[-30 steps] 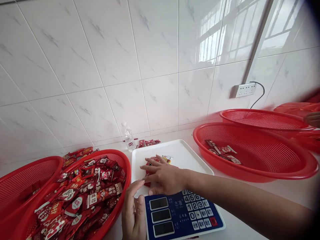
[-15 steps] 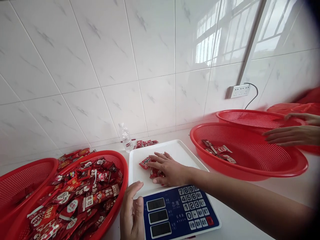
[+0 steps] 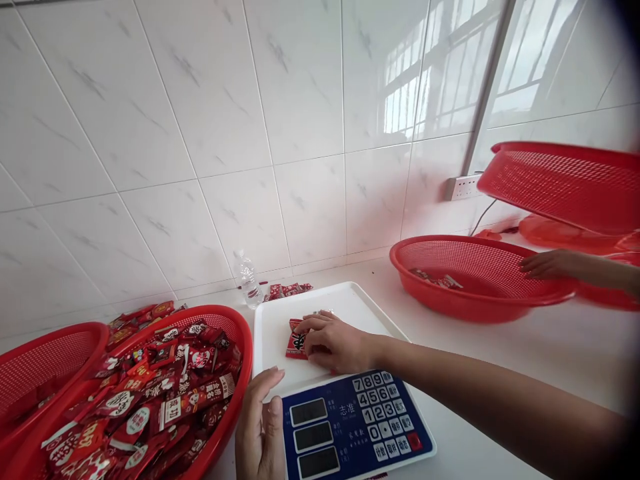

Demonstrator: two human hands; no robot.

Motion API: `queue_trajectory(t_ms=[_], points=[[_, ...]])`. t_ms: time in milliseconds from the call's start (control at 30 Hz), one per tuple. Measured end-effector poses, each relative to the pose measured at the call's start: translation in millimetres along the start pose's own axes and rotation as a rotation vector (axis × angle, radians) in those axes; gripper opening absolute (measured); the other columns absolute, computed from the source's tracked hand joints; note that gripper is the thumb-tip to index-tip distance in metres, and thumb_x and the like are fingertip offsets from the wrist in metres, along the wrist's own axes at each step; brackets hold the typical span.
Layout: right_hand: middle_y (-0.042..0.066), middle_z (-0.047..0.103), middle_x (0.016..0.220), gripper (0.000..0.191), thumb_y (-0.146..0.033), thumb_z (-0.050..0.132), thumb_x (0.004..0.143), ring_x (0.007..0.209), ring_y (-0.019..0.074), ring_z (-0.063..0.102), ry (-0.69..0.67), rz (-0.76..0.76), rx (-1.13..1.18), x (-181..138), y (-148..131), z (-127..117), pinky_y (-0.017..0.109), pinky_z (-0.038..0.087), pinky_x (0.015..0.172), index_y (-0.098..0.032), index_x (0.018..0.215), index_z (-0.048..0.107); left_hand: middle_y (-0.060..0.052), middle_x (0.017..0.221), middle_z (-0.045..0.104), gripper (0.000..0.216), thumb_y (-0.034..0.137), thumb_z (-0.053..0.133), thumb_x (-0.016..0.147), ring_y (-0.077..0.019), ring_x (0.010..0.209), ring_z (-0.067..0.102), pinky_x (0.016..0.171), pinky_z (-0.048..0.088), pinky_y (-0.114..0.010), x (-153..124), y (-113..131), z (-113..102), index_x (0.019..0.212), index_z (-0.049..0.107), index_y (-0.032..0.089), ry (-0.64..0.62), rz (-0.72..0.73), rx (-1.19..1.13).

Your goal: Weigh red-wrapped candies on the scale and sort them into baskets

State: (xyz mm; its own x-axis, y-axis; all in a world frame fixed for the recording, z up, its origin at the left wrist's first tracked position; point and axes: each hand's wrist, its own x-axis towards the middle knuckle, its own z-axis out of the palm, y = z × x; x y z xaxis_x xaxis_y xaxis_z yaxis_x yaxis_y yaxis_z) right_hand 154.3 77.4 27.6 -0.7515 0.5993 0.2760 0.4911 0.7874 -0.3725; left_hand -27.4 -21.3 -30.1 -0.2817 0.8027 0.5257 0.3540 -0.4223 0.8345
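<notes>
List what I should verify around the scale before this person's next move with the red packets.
1. Packets on the tray: ok. The red packets lie on the white tray, under the right hand.
2. Right hand's grip: cannot tell. Its fingers curl over the packets.
3. Left hand off the tray: cannot tell. It is open, with fingertips at the tray's front corner, beside the full basket.
4. Scale displays readable: not ok. All three look dark.
5. Co-worker's hand away from the scale: ok. It rests on the right basket.
</notes>
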Motion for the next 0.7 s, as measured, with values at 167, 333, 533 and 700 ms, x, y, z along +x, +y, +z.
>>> queue_trajectory(t_ms=[167,333,533,700], points=[[0.004,0.062,0.099,0.021,-0.008,0.053,0.072,0.097,0.0197,0.054,0.054,-0.017,-0.044,-7,3,-5,0.039,0.037,0.092,-0.021,0.086,0.061,-0.008,0.109,0.064,0.037,0.049,0.045,0.087,-0.0239,0.108,0.056,0.090,0.046,-0.037,1,-1,0,0.100,0.064,0.020,0.005,-0.002,-0.007],[0.006,0.061,0.106,0.026,-0.021,0.057,0.077,0.108,0.0227,0.050,0.058,0.066,-0.041,-19,4,-11,0.043,0.032,0.099,-0.022,0.102,0.060,-0.008,0.110,0.064,0.036,0.048,0.045,0.088,-0.0233,0.108,0.056,0.092,0.044,-0.037,1,-1,-1,0.100,0.064,0.020,-0.013,0.005,-0.015],[0.013,0.029,0.147,0.067,-0.059,0.051,0.080,0.136,0.0369,0.017,-0.060,0.300,-0.067,-27,11,-4,0.059,0.022,0.103,-0.027,0.138,0.037,-0.009,0.109,0.064,0.037,0.049,0.045,0.088,-0.0241,0.108,0.056,0.090,0.045,-0.037,1,2,-1,0.099,0.064,0.020,-0.005,0.003,0.018],[0.009,0.057,0.123,0.039,-0.038,0.055,0.084,0.118,0.0268,0.046,0.080,0.145,-0.063,-15,17,1,0.045,0.037,0.098,-0.025,0.121,0.057,-0.008,0.110,0.064,0.036,0.048,0.045,0.088,-0.0236,0.108,0.056,0.091,0.045,-0.036,0,1,-1,0.099,0.064,0.020,-0.002,0.000,0.020]])
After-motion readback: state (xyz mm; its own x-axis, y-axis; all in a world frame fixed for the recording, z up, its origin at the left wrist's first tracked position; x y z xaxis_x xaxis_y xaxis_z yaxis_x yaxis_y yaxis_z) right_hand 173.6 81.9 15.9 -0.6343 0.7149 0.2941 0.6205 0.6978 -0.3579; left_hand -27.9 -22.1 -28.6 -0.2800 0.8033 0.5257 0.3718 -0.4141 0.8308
